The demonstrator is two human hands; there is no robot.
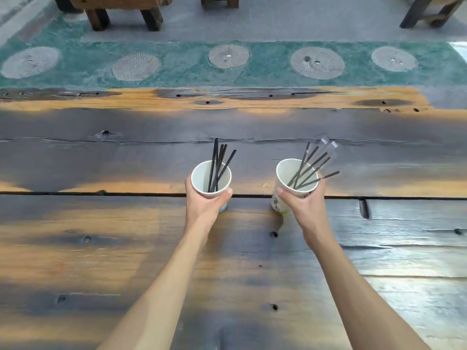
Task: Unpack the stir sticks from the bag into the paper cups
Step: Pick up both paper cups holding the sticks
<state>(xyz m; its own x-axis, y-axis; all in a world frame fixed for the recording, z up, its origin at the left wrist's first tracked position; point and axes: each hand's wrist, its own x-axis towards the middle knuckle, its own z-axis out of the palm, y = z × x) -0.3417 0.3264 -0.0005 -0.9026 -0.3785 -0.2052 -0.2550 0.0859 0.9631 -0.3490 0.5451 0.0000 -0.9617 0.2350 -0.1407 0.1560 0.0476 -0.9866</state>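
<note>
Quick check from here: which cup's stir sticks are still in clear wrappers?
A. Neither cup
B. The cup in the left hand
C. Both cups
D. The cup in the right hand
D: the sticks in the right cup, held by the right hand, show clear wrapper ends at their tips, while the sticks in the left cup, held by the left hand, are bare black.

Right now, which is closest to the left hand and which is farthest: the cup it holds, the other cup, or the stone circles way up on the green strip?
1. The left cup: in the left hand itself.
2. The right cup: just beside it, held by the right hand.
3. The stone circles: farthest, beyond the wooden table.
</note>
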